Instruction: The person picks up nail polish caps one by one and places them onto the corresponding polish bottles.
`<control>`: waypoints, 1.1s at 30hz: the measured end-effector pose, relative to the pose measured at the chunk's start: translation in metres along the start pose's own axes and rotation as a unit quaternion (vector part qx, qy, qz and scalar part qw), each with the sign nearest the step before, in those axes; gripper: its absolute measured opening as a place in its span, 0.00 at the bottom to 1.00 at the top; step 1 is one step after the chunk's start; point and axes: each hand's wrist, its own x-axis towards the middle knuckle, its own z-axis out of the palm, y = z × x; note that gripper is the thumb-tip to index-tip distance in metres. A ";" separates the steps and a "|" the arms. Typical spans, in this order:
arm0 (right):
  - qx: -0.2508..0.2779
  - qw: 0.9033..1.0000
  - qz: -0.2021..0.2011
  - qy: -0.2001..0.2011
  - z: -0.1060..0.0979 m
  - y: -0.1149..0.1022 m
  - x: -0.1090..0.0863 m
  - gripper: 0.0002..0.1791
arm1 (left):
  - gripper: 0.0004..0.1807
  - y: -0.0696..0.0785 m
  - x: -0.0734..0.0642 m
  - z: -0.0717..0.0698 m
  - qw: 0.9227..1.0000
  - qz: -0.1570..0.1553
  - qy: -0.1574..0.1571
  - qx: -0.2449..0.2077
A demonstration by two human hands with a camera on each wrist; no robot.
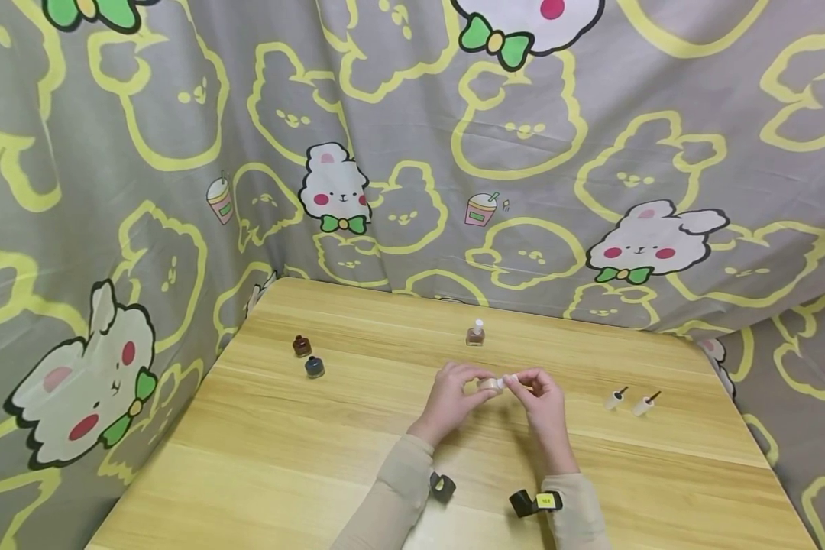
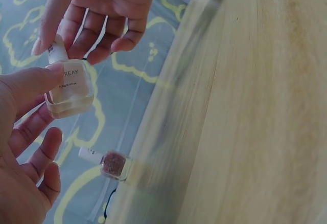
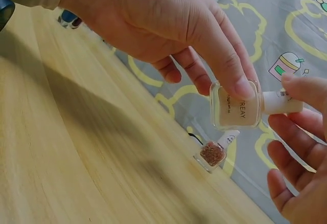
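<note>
Above the middle of the table, my left hand [image 1: 451, 399] pinches the glass body of a pale nail polish bottle [image 3: 236, 106] between thumb and fingers. My right hand [image 1: 540, 403] pinches its white cap [image 3: 280, 102], which sits on the bottle's neck. The bottle lies sideways between the two hands in the head view. Dark lettering shows on its front in the left wrist view. Beyond the hands stands a capped nail polish bottle [image 1: 476, 334] with brownish-pink glittery contents, touched by neither hand.
Two uncapped bottles, one dark red [image 1: 302, 347] and one dark blue [image 1: 315, 367], stand at the left. To the right, two white caps [image 1: 615, 399] stand with their brushes pointing up. A patterned curtain [image 1: 412, 221] hangs behind the wooden table [image 1: 282, 458].
</note>
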 end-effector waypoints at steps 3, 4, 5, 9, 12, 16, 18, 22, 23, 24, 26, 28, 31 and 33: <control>0.018 0.999 -0.016 -0.036 -0.002 0.002 0.001 0.19 | 0.15 0.000 0.000 0.000 1.000 0.000 0.004 0.000; 0.024 0.998 -0.021 -0.046 -0.002 0.003 0.002 0.21 | 0.15 -0.001 0.000 0.000 1.000 -0.001 0.005 -0.002; 0.030 0.998 -0.026 -0.057 -0.003 0.004 0.002 0.22 | 0.15 -0.001 0.000 0.000 1.000 -0.002 0.006 -0.002; 0.050 0.994 -0.044 -0.090 -0.007 0.006 0.003 0.25 | 0.16 -0.002 0.001 -0.001 1.000 -0.008 0.009 -0.011; 0.059 0.991 -0.058 -0.105 -0.010 0.006 0.003 0.24 | 0.16 -0.002 0.001 -0.001 1.000 -0.013 0.006 -0.020; 0.069 0.988 -0.071 -0.121 -0.012 0.007 0.003 0.22 | 0.16 -0.002 0.001 -0.001 1.000 -0.016 0.001 -0.023; 0.071 0.986 -0.075 -0.129 -0.013 0.008 0.004 0.21 | 0.16 -0.002 0.001 -0.001 1.000 -0.017 0.000 -0.023; 0.061 0.988 -0.059 -0.129 -0.013 0.007 0.003 0.21 | 0.16 -0.002 0.001 -0.001 1.000 -0.016 0.000 -0.022; 0.055 0.989 -0.052 -0.127 -0.013 0.006 0.003 0.21 | 0.16 -0.002 0.001 -0.001 1.000 -0.015 0.000 -0.021; 0.049 0.991 -0.042 -0.120 -0.013 0.005 0.003 0.22 | 0.16 -0.002 0.001 -0.001 1.000 -0.015 0.000 -0.019; 0.038 0.993 -0.029 -0.112 -0.012 0.004 0.003 0.23 | 0.15 -0.001 0.001 -0.001 1.000 -0.013 0.000 -0.016; 0.034 0.994 -0.021 -0.101 -0.012 0.004 0.002 0.23 | 0.15 0.000 0.001 -0.001 1.000 -0.011 0.000 -0.017; 0.028 0.996 -0.012 -0.082 -0.011 0.004 0.002 0.21 | 0.15 0.001 0.001 -0.002 1.000 -0.008 -0.002 -0.018; 0.022 0.998 -0.007 -0.062 -0.009 0.003 0.002 0.19 | 0.14 0.001 0.001 -0.002 1.000 -0.006 -0.002 -0.017</control>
